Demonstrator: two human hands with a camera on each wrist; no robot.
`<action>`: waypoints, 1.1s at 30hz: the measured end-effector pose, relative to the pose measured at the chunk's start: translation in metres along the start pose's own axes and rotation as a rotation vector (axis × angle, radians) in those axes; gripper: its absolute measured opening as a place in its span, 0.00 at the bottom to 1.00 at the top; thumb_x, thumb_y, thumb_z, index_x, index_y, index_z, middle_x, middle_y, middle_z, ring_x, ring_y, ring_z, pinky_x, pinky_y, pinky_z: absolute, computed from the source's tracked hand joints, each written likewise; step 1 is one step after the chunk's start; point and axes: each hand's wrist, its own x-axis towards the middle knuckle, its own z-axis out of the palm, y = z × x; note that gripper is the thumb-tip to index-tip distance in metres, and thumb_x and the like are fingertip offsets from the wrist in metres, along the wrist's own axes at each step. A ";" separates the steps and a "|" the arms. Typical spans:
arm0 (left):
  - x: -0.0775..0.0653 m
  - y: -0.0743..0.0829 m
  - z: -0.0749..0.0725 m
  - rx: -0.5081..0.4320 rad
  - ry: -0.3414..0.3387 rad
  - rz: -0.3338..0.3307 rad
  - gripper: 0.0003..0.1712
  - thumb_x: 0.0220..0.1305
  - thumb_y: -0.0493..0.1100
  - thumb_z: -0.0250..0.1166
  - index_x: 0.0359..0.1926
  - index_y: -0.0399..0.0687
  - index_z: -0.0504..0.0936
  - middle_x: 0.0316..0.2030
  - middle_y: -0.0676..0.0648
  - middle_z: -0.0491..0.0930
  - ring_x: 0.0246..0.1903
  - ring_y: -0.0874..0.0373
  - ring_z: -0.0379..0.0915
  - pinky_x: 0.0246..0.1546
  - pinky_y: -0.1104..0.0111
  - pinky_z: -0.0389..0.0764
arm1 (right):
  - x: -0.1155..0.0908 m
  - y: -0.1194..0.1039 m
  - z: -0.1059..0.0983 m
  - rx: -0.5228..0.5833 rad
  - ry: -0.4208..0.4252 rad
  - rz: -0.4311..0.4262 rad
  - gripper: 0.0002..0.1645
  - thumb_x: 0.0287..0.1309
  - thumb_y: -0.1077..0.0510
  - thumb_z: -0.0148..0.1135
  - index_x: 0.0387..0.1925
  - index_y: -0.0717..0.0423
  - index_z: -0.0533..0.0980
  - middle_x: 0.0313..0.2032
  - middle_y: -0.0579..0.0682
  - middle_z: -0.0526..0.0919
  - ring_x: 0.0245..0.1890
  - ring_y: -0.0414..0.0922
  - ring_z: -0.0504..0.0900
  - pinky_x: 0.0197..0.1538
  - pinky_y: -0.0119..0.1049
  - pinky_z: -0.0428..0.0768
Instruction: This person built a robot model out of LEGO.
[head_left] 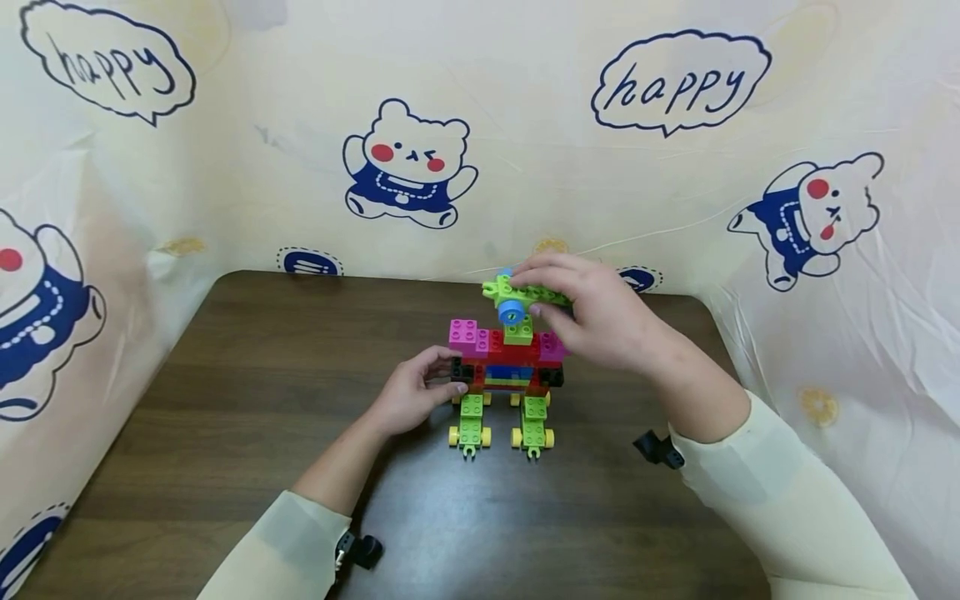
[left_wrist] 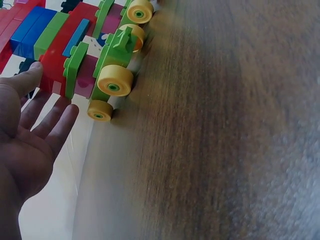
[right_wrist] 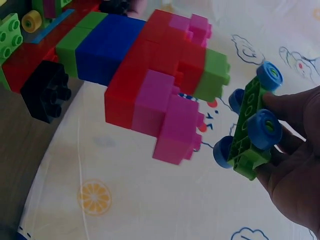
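Note:
A figure of building blocks point(head_left: 510, 353) stands upright on two green wheeled bases with yellow wheels point(left_wrist: 115, 80). Red, blue and green blocks make its body, with pink blocks point(right_wrist: 176, 128) at the shoulders and a green block point(right_wrist: 212, 75) on top. My left hand point(head_left: 412, 392) steadies its side, thumb and fingers around the lower red block point(left_wrist: 54, 70). Above the figure, my right hand point(head_left: 600, 312) pinches a green wheeled base with blue wheels point(right_wrist: 248, 125). In the right wrist view a gap shows between that base and the green top block.
The figure stands on a dark wooden table point(head_left: 285, 433). Behind and beside it hangs a pale sheet point(head_left: 525, 167) printed with bears. A small black device point(head_left: 658, 450) is fixed at the right cuff, another point(head_left: 360, 550) at the left cuff.

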 end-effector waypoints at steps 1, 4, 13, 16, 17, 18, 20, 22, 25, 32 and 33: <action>0.000 0.000 0.000 0.000 -0.001 -0.003 0.21 0.66 0.43 0.74 0.58 0.56 0.80 0.52 0.51 0.84 0.56 0.51 0.81 0.56 0.53 0.83 | 0.001 0.000 0.002 0.002 -0.016 -0.009 0.21 0.66 0.63 0.69 0.60 0.51 0.82 0.61 0.47 0.80 0.63 0.47 0.77 0.62 0.44 0.81; 0.000 0.002 0.000 -0.004 -0.007 -0.016 0.20 0.67 0.43 0.74 0.57 0.57 0.80 0.53 0.51 0.84 0.57 0.51 0.81 0.56 0.52 0.82 | 0.003 0.001 0.007 -0.001 -0.053 -0.028 0.20 0.67 0.63 0.68 0.59 0.51 0.83 0.62 0.47 0.80 0.64 0.46 0.76 0.63 0.44 0.79; 0.000 0.003 0.000 -0.015 -0.013 -0.029 0.20 0.67 0.44 0.74 0.58 0.57 0.80 0.54 0.51 0.84 0.58 0.51 0.81 0.56 0.51 0.82 | 0.005 -0.002 0.018 -0.029 -0.127 -0.019 0.23 0.65 0.61 0.71 0.61 0.49 0.82 0.62 0.47 0.81 0.64 0.46 0.77 0.64 0.45 0.78; 0.001 0.003 0.000 -0.014 -0.017 -0.027 0.20 0.67 0.44 0.74 0.58 0.58 0.80 0.54 0.52 0.83 0.58 0.51 0.81 0.56 0.51 0.82 | 0.005 -0.003 0.020 -0.032 -0.128 -0.015 0.23 0.64 0.61 0.72 0.61 0.50 0.82 0.63 0.48 0.81 0.64 0.47 0.77 0.64 0.47 0.78; 0.001 0.003 -0.001 -0.014 -0.018 -0.026 0.20 0.67 0.45 0.74 0.58 0.58 0.80 0.54 0.52 0.83 0.58 0.51 0.81 0.57 0.51 0.82 | 0.005 -0.003 0.020 -0.032 -0.127 -0.017 0.23 0.64 0.61 0.71 0.61 0.51 0.82 0.63 0.48 0.81 0.64 0.48 0.77 0.64 0.48 0.78; 0.001 0.003 -0.001 -0.015 -0.018 -0.024 0.20 0.67 0.45 0.74 0.58 0.59 0.80 0.54 0.52 0.83 0.58 0.51 0.81 0.57 0.51 0.82 | 0.005 -0.003 0.020 -0.032 -0.126 -0.019 0.23 0.64 0.61 0.72 0.61 0.51 0.82 0.63 0.48 0.81 0.64 0.48 0.78 0.64 0.48 0.78; 0.001 0.003 -0.001 -0.016 -0.017 -0.023 0.20 0.67 0.45 0.74 0.57 0.59 0.80 0.55 0.53 0.83 0.58 0.52 0.80 0.57 0.50 0.81 | 0.006 -0.003 0.021 -0.035 -0.125 -0.024 0.23 0.64 0.61 0.72 0.60 0.51 0.82 0.63 0.48 0.81 0.64 0.48 0.78 0.64 0.48 0.78; 0.001 0.003 -0.001 -0.016 -0.017 -0.025 0.20 0.66 0.46 0.74 0.57 0.59 0.80 0.55 0.53 0.83 0.58 0.52 0.80 0.58 0.50 0.81 | 0.005 -0.003 0.020 -0.034 -0.125 -0.027 0.23 0.64 0.61 0.72 0.60 0.51 0.82 0.63 0.49 0.82 0.64 0.48 0.78 0.64 0.49 0.78; 0.001 0.003 -0.001 -0.020 -0.019 -0.028 0.21 0.66 0.46 0.74 0.58 0.59 0.80 0.56 0.53 0.83 0.59 0.52 0.80 0.59 0.50 0.80 | 0.005 -0.003 0.019 -0.038 -0.119 -0.028 0.23 0.64 0.61 0.72 0.60 0.50 0.82 0.63 0.48 0.81 0.64 0.48 0.78 0.64 0.48 0.78; 0.002 0.004 -0.002 -0.013 -0.019 -0.033 0.21 0.66 0.46 0.74 0.58 0.60 0.80 0.56 0.54 0.83 0.59 0.52 0.80 0.59 0.49 0.80 | 0.007 -0.003 0.019 -0.018 -0.135 -0.049 0.22 0.65 0.60 0.71 0.60 0.50 0.83 0.63 0.47 0.81 0.63 0.48 0.78 0.64 0.49 0.78; 0.002 0.004 -0.002 -0.010 -0.021 -0.032 0.21 0.67 0.46 0.74 0.58 0.60 0.80 0.57 0.54 0.83 0.59 0.52 0.80 0.59 0.48 0.80 | 0.007 -0.003 0.019 -0.022 -0.136 -0.046 0.22 0.65 0.59 0.71 0.60 0.49 0.83 0.63 0.47 0.81 0.63 0.47 0.78 0.64 0.48 0.78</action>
